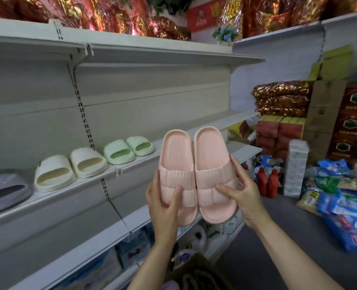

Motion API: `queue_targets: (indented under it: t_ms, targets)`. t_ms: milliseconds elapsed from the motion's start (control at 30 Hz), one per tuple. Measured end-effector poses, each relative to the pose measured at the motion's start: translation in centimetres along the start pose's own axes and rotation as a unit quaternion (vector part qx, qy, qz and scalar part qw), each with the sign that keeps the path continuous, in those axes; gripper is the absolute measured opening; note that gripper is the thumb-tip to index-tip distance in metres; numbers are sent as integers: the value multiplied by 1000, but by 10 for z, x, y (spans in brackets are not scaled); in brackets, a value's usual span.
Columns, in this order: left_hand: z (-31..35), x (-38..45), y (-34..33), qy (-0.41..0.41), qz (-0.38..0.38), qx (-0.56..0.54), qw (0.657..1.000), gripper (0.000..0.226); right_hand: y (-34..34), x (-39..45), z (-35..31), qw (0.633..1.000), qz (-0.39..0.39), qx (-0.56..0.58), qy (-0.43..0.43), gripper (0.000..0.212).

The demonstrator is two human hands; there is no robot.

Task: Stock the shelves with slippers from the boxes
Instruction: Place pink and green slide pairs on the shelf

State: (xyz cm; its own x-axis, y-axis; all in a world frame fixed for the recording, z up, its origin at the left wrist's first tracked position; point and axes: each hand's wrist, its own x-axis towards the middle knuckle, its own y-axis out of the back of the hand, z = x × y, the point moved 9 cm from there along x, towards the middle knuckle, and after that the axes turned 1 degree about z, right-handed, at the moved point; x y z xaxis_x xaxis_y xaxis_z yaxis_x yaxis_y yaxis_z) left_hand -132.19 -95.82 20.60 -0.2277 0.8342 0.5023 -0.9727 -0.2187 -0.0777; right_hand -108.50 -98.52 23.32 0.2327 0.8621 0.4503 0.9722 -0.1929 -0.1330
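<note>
Three pairs of slippers (pixel 93 162) line the shelf (pixel 173 147) at left. Right of them our left hand (pixel 163 203) and right hand (pixel 241 193) grip pink slippers (pixel 196 174) side by side, likely keeping the pair aligned for shelving.

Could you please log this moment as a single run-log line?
left hand: grips pink slippers | right hand: grips same pair | shelf: cream pair, green pair

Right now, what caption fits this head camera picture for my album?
Left hand and right hand hold pink slippers beside a shelf.
</note>
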Motion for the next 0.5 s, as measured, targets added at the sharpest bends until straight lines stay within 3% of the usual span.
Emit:
queue_targets:
  t_ms: [500]
  targets:
    - [-61,126,-108,-12,52,7,999,67,34,188,69,1000,-25,2,-4,93]
